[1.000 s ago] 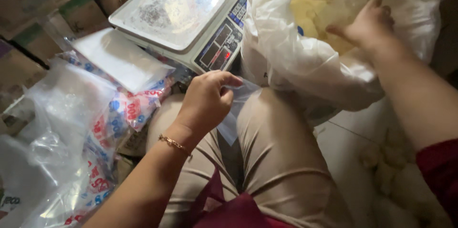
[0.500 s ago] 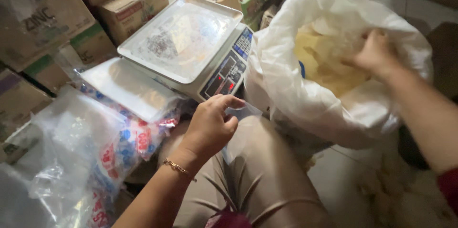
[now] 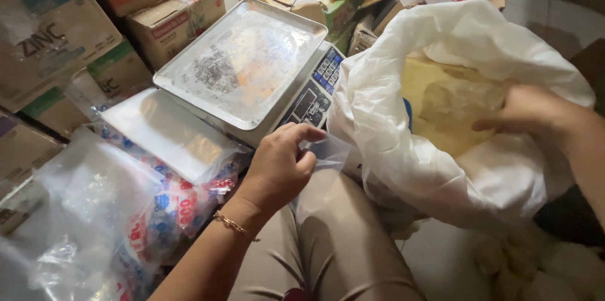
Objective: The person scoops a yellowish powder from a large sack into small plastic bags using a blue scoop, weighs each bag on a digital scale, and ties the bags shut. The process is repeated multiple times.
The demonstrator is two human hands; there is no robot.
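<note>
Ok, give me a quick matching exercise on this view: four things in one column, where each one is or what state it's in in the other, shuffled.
Things:
1. left hand
2. right hand
3. scale tray
4. cardboard boxes

Places or states:
A. stacked at upper left
B. inside the big white sack
C. pinching a small clear bag over the lap
D. bare metal, dusted with residue

Pairs: 1-C, 2-B, 3-D, 4-A

**Hands at this moment**

The left hand (image 3: 279, 168) is held low over the lap, fingers curled and pinched shut, wrist bent. The right hand (image 3: 532, 115) is extended forward, palm down, fingers loosely curved; its grip is hidden.
</note>
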